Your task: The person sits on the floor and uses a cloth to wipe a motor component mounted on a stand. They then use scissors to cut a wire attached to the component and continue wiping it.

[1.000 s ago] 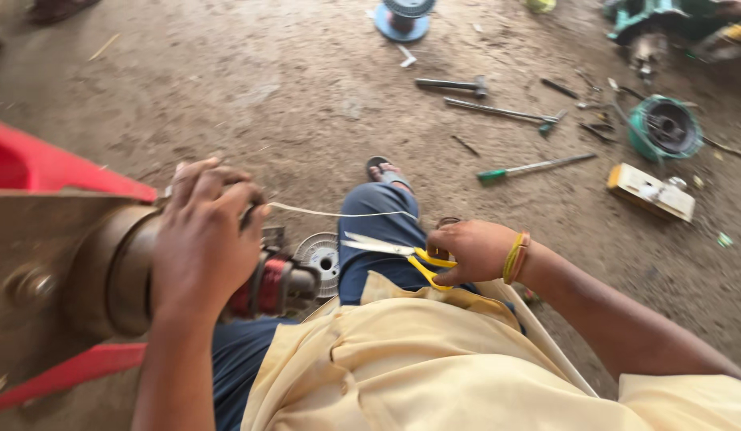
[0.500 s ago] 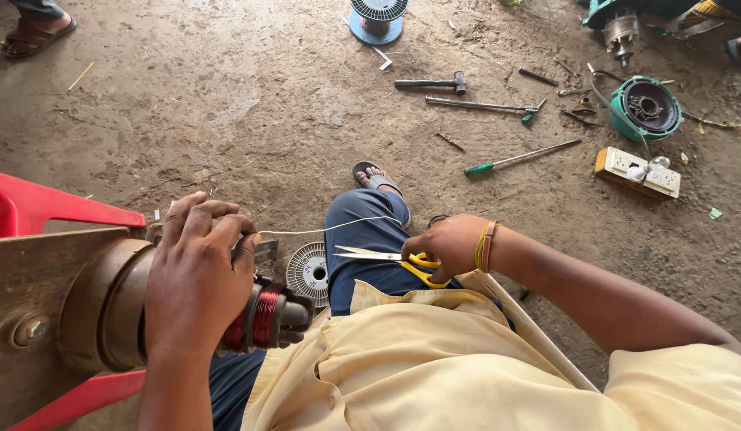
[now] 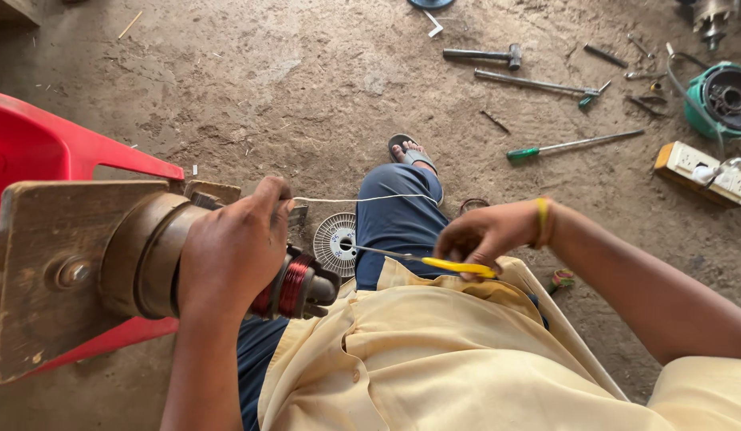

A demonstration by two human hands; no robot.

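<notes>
Board [image 3: 35, 271] with its brown drum [image 3: 139, 255] lies against the red chair [image 3: 43, 152] at my left. My left hand [image 3: 231, 247] wraps the drum beside the copper coil [image 3: 287, 287], pinching a white string [image 3: 362, 199]. My right hand [image 3: 486, 233] grips yellow-handled scissors [image 3: 422, 258] over my knee.

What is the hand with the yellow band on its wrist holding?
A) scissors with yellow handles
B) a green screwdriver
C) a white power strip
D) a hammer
A: the right hand grips the yellow-handled scissors, blades pointing toward the coil; the hammer, green screwdriver and power strip lie on the floor.
</notes>
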